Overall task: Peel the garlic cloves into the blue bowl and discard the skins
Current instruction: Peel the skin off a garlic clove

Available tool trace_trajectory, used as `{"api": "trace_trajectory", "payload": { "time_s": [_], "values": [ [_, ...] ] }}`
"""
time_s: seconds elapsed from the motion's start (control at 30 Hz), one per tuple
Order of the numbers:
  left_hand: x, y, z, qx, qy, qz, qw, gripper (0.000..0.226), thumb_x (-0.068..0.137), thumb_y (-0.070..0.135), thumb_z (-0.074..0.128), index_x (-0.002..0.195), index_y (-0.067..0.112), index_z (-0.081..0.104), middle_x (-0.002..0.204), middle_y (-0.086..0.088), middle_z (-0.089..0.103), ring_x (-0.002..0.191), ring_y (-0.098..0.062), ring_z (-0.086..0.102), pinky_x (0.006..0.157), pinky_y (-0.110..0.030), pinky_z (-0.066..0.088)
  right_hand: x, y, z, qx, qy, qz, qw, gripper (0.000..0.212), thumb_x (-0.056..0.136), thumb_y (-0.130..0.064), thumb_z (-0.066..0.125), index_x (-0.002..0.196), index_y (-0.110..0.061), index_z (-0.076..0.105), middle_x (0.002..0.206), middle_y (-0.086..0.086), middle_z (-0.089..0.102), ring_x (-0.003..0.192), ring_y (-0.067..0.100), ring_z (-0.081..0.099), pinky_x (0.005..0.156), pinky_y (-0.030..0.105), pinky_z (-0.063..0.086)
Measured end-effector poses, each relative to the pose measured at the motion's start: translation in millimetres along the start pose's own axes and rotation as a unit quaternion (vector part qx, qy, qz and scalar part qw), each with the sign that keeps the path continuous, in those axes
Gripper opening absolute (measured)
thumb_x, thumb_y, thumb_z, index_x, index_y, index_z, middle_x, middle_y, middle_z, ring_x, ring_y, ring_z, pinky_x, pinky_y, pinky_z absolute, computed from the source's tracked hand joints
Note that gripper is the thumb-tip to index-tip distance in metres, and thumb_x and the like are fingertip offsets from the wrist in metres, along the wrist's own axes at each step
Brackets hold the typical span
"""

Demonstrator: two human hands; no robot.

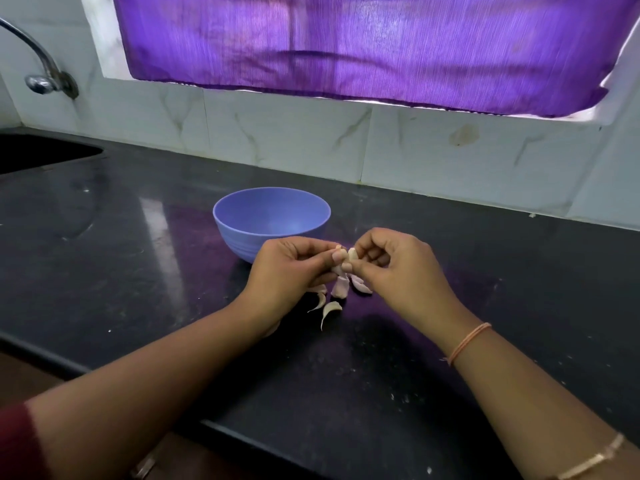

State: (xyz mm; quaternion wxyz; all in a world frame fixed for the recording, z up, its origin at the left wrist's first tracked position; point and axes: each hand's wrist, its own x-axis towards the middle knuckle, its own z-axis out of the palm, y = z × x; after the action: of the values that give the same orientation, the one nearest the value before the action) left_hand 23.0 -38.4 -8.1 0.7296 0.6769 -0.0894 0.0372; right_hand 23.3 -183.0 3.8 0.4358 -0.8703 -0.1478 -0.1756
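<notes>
Both hands meet above the middle of the black counter (pixel 138 271), just in front of the blue bowl (pixel 235 240). The left grip (pixel 291 268) is closed on a garlic clove (pixel 343 259), pinched between thumb and fingers, and the right grip (pixel 398 268) pinches the same clove from the other side. Loose garlic cloves (pixel 330 310) lie on the counter under the hands, toward its front edge.

Both arms reach forward and the two hands meet in the middle, backs facing up. The left hand (pixel 287 268) and the right hand (pixel 398 268) have curled fingers. Their thumbs and fingertips pinch a small clove (pixel 341 266) between them, up in the air.
</notes>
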Motion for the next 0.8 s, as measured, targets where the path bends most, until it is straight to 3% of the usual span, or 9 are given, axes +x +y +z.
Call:
{"api": "trace_trajectory", "payload": {
  "time_s": [0.2,0.3,0.4,0.5,0.67,0.8],
  "values": [
    [-1,-3,-6,0.042,-0.011,0.029,0.999,0.013,0.089,0.003,0.056,0.093,0.005,0.069,0.088,-0.007,0.071,0.071,-0.008,0.068,0.062,-0.013,0.052,0,7,-5,0.036,-0.032,0.058,0.997,0.015,0.078,-0.006,0.071,0.074,-0.019,0.063,0.066,-0.006,0.063,0.054,-0.001,0.055,0.058,0.014,0.049],
    [-2,-4,-8,0.086,-0.019,0.052,0.995,0.017,0.092,0.002,0.051,0.094,0.008,0.066,0.089,-0.008,0.07,0.068,-0.003,0.067,0.061,-0.013,0.052,-2,7,-9,-0.026,-0.068,0.05,0.996,0.009,0.079,-0.008,0.069,0.082,-0.017,0.068,0.07,-0.006,0.063,0.056,-0.002,0.054,0.058,0.005,0.042],
    [-2,-7,-12,0.127,-0.024,0.07,0.989,0.023,0.093,0.001,0.049,0.091,0.018,0.064,0.089,-0.005,0.07,0.068,-0.004,0.067,0.063,-0.014,0.053,-4,6,-12,-0.135,-0.125,0.024,0.983,0.015,0.081,-0.011,0.063,0.093,-0.019,0.07,0.07,-0.013,0.057,0.06,-0.001,0.05,0.057,0.006,0.037],
    [-2,-9,-15,0.163,-0.037,0.08,0.983,0.029,0.092,-0.002,0.05,0.096,0.023,0.061,0.092,-0.006,0.069,0.071,-0.004,0.065,0.067,-0.015,0.053,-6,4,-11,-0.189,-0.156,0.013,0.969,0.028,0.08,-0.011,0.057,0.103,-0.023,0.067,0.08,-0.01,0.05,0.072,0.007,0.049,0.064,0.017,0.038],
    [-1,-11,-20,0.23,-0.045,0.098,0.967,0.042,0.085,-0.009,0.055,0.101,0.03,0.059,0.094,-0.005,0.07,0.078,-0.012,0.068,0.074,-0.019,0.054,-6,-2,-2,-0.204,-0.111,0.0,0.973,0.029,0.087,-0.021,0.048,0.113,-0.018,0.062,0.101,0.003,0.054,0.096,0.021,0.052,0.083,0.035,0.046],
    [0,-12,-20,0.235,-0.047,0.104,0.965,0.039,0.084,-0.007,0.059,0.099,0.03,0.06,0.09,0.002,0.071,0.074,-0.007,0.068,0.074,-0.02,0.054,-6,4,8,-0.24,-0.162,-0.036,0.956,0.031,0.092,-0.025,0.045,0.119,-0.024,0.059,0.106,0.004,0.051,0.104,0.027,0.049,0.086,0.032,0.042]
  ]
}}
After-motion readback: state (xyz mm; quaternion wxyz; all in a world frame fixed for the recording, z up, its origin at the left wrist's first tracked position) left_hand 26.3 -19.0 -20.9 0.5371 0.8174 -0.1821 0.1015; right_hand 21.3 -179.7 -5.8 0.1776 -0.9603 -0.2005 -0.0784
